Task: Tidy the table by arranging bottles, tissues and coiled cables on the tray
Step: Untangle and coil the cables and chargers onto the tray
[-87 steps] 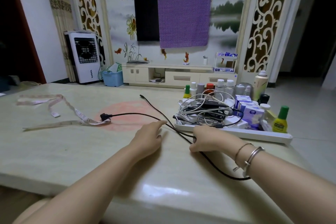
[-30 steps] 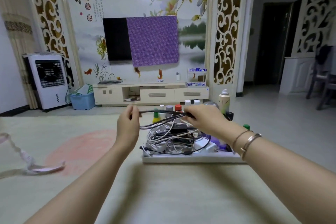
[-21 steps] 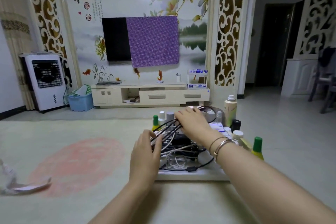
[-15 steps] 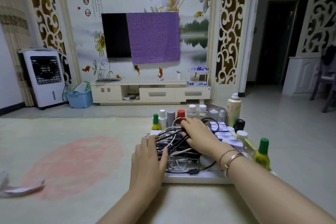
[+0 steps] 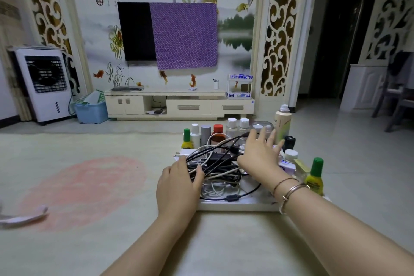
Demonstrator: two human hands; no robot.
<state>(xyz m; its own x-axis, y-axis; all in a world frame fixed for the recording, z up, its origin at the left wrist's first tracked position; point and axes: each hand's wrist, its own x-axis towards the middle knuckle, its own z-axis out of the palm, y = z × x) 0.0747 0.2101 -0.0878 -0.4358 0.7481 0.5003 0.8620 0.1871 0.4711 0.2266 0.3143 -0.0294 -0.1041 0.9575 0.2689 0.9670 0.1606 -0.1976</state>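
Now settling black coiled cable (image 5: 215, 152) onto cable pile, centre-left of tray (image 5: 237, 205), which sits mid-surface (image 5: 112, 186) toward right. Bottles (image 5: 218, 133) lined along tray's far edge, two more w/ green caps at far-left corner and near-right corner; boxes, prob. tissue packs (image 5: 287, 164), right of pile, mostly hidden behind wrist.

To do step well, by judgement: press loops flat w/ both palms so coil doesn't spring open; tuck stray end in before letting go; keep pressure light near far row, since bottles stand close and could tip. Check no loop hangs over near rim.

Left hand (image 5: 179, 184): palm down on near-left side of pile, fingers curled over black strands, thumb along right side. Grip on cable, loose, more pressing than pinching. Forearm comes in from near-left, low over surface.

Right hand (image 5: 259, 157): fingers spread, straight, reaching over far-right part of pile toward bottle row; touching or just above cables, can't tell which. Nothing pinched. Bangles on wrist; forearm crosses tray's near-right corner.

Pale strip (image 5: 22, 217) lies far left on surface, well apart.
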